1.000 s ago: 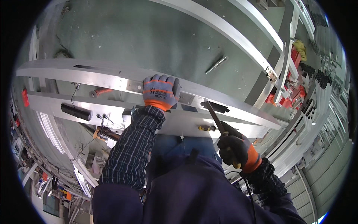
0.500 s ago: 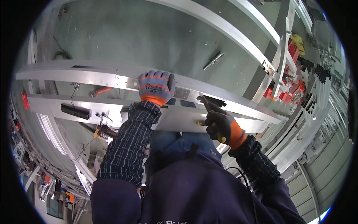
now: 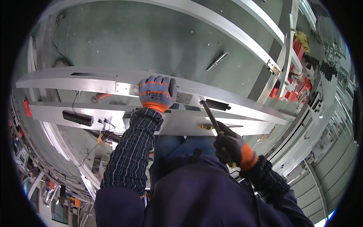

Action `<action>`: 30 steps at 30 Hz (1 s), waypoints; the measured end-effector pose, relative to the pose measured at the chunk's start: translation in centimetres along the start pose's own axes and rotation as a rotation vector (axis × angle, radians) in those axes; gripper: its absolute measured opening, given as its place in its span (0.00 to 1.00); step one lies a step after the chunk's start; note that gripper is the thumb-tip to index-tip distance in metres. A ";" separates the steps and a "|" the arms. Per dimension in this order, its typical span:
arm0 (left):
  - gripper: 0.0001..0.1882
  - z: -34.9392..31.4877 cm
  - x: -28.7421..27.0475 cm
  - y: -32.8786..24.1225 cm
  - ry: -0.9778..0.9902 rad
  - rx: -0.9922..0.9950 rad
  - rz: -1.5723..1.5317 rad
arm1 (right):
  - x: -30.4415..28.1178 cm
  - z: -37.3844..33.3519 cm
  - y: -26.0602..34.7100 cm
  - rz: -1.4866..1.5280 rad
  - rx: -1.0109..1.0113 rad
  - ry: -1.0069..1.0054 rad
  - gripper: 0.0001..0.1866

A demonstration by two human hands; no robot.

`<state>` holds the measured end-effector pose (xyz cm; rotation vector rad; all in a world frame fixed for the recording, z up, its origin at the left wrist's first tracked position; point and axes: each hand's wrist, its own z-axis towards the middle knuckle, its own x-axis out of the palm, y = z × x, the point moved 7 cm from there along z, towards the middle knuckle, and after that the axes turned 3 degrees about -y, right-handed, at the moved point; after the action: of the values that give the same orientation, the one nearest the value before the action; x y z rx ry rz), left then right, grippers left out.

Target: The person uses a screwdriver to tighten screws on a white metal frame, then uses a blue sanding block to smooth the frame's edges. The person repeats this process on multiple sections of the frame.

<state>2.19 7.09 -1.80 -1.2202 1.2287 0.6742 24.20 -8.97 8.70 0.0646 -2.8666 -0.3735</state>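
Two long aluminium rails run across the view, one above the other. On the lower rail, well left of the left hand, sits one black handle, with a few thin wires hanging just beside it.

The left hand, in a grey glove with orange trim, lies palm down on the upper rail, fingers curled over its far edge and pressing on it; it grips nothing else. One small silver plate sits on the rail just right of this hand.

Further right, one black block is fixed to the rail. The right hand, in a dark glove with an orange cuff, is closed around one dark-shafted tool, probably a screwdriver; its tip meets the rail near the block.

Beyond, above both hands, one loose metal pin lies on the green counter.
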 end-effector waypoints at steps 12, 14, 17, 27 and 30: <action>0.11 -0.4 0.1 0.2 -0.004 -0.001 -0.004 | -1.2 -0.4 3.5 -0.103 -0.265 -0.009 0.09; 0.11 0.3 0.0 -0.4 -0.002 0.019 -0.017 | -1.1 2.7 2.5 -0.455 -0.106 -0.004 0.15; 0.11 0.9 0.1 0.0 -0.013 0.016 -0.021 | -1.3 2.0 1.2 0.240 0.259 -0.077 0.31; 0.11 0.2 0.2 -0.1 0.051 -0.035 -0.001 | -1.8 -1.4 6.4 -1.195 0.230 0.004 0.21; 0.12 -0.2 0.1 0.3 -0.022 -0.018 -0.035 | -0.9 -1.5 7.2 -1.108 0.170 0.006 0.32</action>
<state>1.93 6.96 -1.99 -1.2430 1.1823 0.6723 25.40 -2.31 11.72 1.6742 -2.5480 -0.2908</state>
